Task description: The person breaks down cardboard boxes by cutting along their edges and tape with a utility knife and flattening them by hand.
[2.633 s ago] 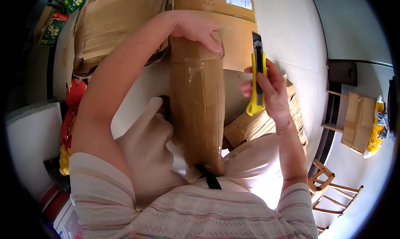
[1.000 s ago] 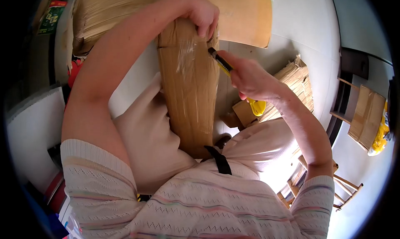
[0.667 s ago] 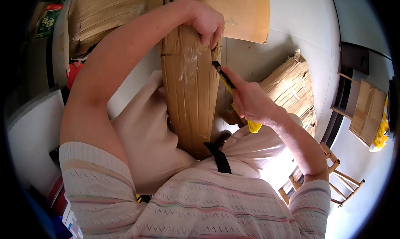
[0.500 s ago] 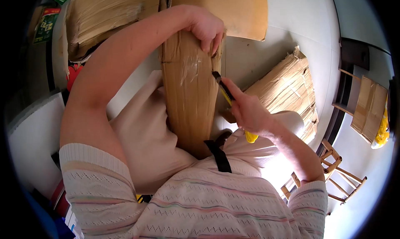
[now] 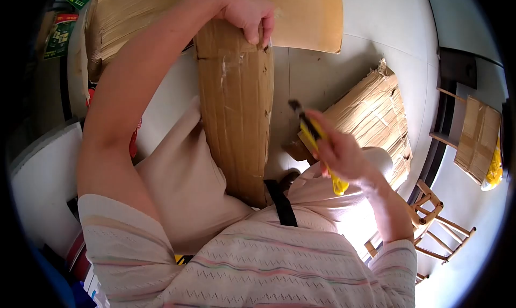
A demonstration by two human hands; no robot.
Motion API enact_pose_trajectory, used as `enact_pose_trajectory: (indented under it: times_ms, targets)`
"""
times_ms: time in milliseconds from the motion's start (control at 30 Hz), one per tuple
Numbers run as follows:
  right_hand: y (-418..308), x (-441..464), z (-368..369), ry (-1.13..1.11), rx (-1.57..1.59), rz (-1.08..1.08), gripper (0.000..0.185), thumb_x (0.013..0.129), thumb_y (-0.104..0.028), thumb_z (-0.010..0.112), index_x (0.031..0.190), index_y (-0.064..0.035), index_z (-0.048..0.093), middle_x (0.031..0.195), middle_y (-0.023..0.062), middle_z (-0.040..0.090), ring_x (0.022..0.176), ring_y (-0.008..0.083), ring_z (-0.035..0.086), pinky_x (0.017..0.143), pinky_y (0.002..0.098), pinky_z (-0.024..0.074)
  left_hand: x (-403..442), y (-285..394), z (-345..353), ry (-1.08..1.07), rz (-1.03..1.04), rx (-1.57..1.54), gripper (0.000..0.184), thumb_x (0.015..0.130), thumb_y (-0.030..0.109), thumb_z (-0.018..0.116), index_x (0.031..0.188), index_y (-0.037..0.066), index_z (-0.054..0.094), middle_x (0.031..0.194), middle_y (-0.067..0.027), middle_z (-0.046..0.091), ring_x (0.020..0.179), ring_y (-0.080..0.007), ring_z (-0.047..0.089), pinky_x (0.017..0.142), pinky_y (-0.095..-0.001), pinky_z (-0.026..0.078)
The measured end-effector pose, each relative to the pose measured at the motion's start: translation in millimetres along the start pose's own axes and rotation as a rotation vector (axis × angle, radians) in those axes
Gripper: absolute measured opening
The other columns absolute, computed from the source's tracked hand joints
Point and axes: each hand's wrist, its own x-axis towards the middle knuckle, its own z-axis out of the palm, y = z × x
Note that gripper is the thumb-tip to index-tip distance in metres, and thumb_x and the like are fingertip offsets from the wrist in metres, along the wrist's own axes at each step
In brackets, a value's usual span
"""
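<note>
A long, narrow cardboard box (image 5: 236,109) stands between my legs, with strips of clear tape near its upper part. My left hand (image 5: 250,18) grips the box at its top end, fingers curled over the right corner. In my right hand (image 5: 341,152) is a yellow and black box cutter (image 5: 310,129), its dark tip pointing up and left. The cutter is to the right of the box and apart from it. Small dark holes or tears show along the box's right edge.
Flat cardboard (image 5: 303,18) lies beyond the box, with more cardboard (image 5: 129,18) at the upper left. Another cardboard piece (image 5: 371,114) rests on the floor by my right knee. At the right are a wooden stool (image 5: 435,222) and a small carton (image 5: 475,138).
The cutter has come away from the box's right edge, moving right and slightly down. My left hand and the top of the box have shifted up and left.
</note>
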Motion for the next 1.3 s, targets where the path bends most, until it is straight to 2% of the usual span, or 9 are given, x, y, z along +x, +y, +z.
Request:
enact_pose_trajectory:
  times_ms: [33,133,233,333,833,933,1133,1233,1300]
  targets:
    - [-7.4,7.5,-4.1,0.031,0.017,-0.059,0.052,0.085,-0.005,0.035,0.136,-0.0099,0.028,0.064,0.0107,0.057,0.049,0.0183,0.059,0.051,0.0311,0.0497,-1.7,-3.1,-0.4,0.014,0.007,-0.016,0.023,0.058,0.01,0.062,0.08,0.004,0.067,0.063,0.0011,0.057,0.06,-0.0089,0.049,0.053,-0.0284,0.037]
    - [-28.1,30.8,-11.8,0.084,0.05,-0.183,0.05,0.085,-0.006,0.033,0.135,-0.0089,0.031,0.065,0.0076,0.055,0.045,0.0133,0.056,0.048,0.0273,0.0488,12.4,-35.9,-10.0,-0.191,0.291,-0.187,0.023,0.068,0.005,0.062,0.091,0.001,0.065,0.084,-0.0054,0.064,0.079,-0.0146,0.056,0.072,-0.0269,0.043]
    - [-42.1,50.1,-21.6,0.058,0.02,-0.222,0.051,0.085,-0.005,0.034,0.135,-0.0081,0.033,0.068,0.007,0.055,0.045,0.0129,0.055,0.047,0.0265,0.0474,6.9,-44.1,-20.6,-0.151,0.224,-0.211,0.025,0.069,0.006,0.063,0.094,0.003,0.066,0.088,-0.0039,0.064,0.084,-0.0147,0.056,0.076,-0.0277,0.043]
    - [-47.3,65.8,-27.2,0.049,0.017,-0.245,0.05,0.087,-0.006,0.035,0.136,-0.0126,0.033,0.07,0.0042,0.053,0.045,0.0084,0.052,0.042,0.0232,0.0457,4.6,-45.6,-23.1,-0.104,0.169,-0.242,0.024,0.07,0.006,0.063,0.094,0.003,0.066,0.088,-0.0042,0.064,0.084,-0.0147,0.056,0.076,-0.028,0.043]
    - [-9.8,35.1,2.0,-0.086,-0.283,-0.271,0.052,0.087,-0.006,0.034,0.138,-0.0112,0.027,0.056,0.0051,0.053,0.046,0.0144,0.056,0.045,0.0291,0.0486,19.4,-57.3,-11.9,-0.26,0.297,-0.354,0.021,0.073,0.007,0.066,0.093,0.004,0.066,0.093,-0.0044,0.065,0.087,-0.0137,0.056,0.078,-0.0287,0.044]
    - [-7.2,30.7,8.3,-0.083,-0.243,-0.243,0.054,0.086,-0.004,0.037,0.138,-0.0105,0.027,0.057,0.0076,0.053,0.048,0.0184,0.056,0.049,0.0319,0.0476,-1.3,-27.2,-12.7,-0.087,0.078,-0.218,0.021,0.061,0.009,0.061,0.08,0.003,0.067,0.065,0.0018,0.058,0.06,-0.0076,0.049,0.054,-0.0262,0.037]
    - [14.5,13.5,37.3,0.024,-0.268,-0.321,0.058,0.083,-0.002,0.044,0.138,-0.0114,0.028,0.057,0.0124,0.05,0.052,0.0253,0.056,0.054,0.0349,0.045,4.4,-13.3,5.5,-0.124,0.097,-0.239,0.02,0.063,0.007,0.06,0.082,0.003,0.067,0.071,0.0017,0.061,0.061,-0.0067,0.049,0.057,-0.0239,0.04]
    - [15.5,17.7,30.2,0.023,-0.257,-0.262,0.055,0.085,-0.004,0.042,0.137,-0.0104,0.029,0.058,0.01,0.052,0.05,0.0211,0.055,0.052,0.0326,0.0462,14.4,-5.1,4.7,-0.107,0.051,-0.118,0.019,0.06,0.004,0.061,0.079,0.004,0.066,0.071,-0.0025,0.064,0.063,-0.0128,0.055,0.059,-0.0276,0.043]
    - [8.2,22.8,19.4,-0.055,-0.164,-0.148,0.053,0.086,-0.005,0.04,0.137,-0.0101,0.029,0.06,0.0076,0.053,0.048,0.0168,0.054,0.05,0.0301,0.047,20.5,4.4,2.4,-0.083,0.073,0.169,0.022,0.069,0.008,0.063,0.091,0.007,0.067,0.09,-0.0104,0.065,0.081,-0.0223,0.059,0.073,-0.03,0.045]
